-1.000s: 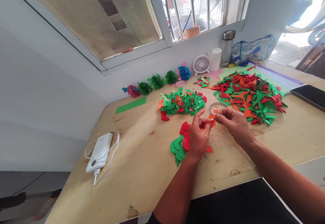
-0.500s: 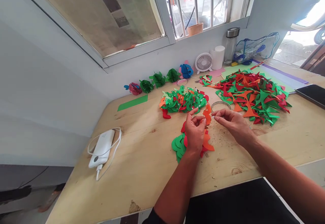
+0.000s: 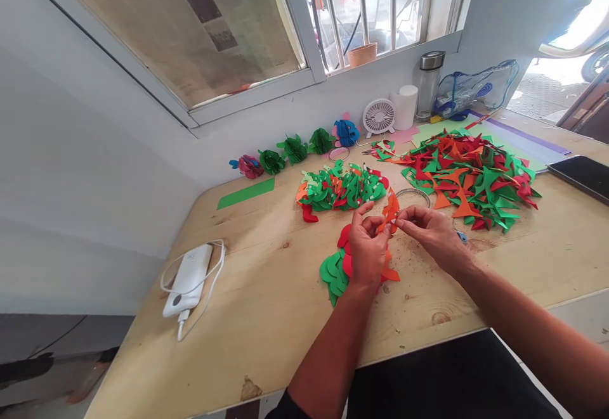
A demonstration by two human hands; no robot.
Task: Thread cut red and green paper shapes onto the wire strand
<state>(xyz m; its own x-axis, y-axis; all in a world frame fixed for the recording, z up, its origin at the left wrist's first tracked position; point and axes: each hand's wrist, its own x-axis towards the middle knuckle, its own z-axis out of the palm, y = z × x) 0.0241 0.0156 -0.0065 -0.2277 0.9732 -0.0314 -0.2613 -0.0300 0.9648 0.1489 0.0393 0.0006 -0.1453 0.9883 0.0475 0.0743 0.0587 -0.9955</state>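
My left hand [image 3: 367, 251] is closed in a pinch on an orange paper cutout [image 3: 391, 203] with small white bits on it. My right hand [image 3: 434, 234] has its thumb and fingertips pressed together at the cutout's right edge, around a tiny white piece, too small to name surely. Below my left hand lie green paper cutouts [image 3: 333, 273] and red cutouts, partly hidden by the wrist. Just beyond the hands is a heap of green, red and orange cutouts [image 3: 345, 189] with white bits. Behind my right hand lies a thin ring [image 3: 413, 192], partly covered.
A pile of paper offcuts [image 3: 469, 178] spreads at the right, near a phone [image 3: 583, 177]. A white power bank [image 3: 189, 279] with its cable lies left. Along the wall stand folded paper balls [image 3: 293, 149], a small fan [image 3: 379, 116] and a glass bottle [image 3: 429, 86].
My right hand has moved left, bringing its fingertips to the orange cutout. The cutout in my left hand is turned slightly. A small blue piece now shows beside my right wrist.
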